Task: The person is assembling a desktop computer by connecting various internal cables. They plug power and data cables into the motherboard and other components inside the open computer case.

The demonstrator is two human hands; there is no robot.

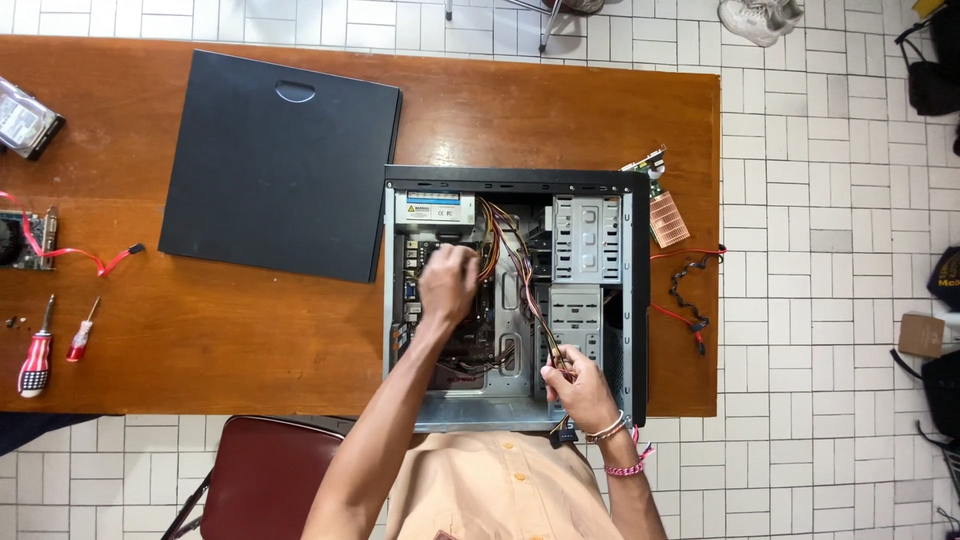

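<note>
An open black computer case lies on its side on the wooden table. My left hand reaches inside over the motherboard near the power supply; its fingers are closed, and what it grips is hidden. My right hand pinches a bundle of coloured wires near the case's front edge, by the drive bays.
The black side panel lies left of the case. A hard drive, a circuit board with a red cable and two red screwdrivers sit at the table's left. An expansion card and cables lie right of the case. A red chair stands below.
</note>
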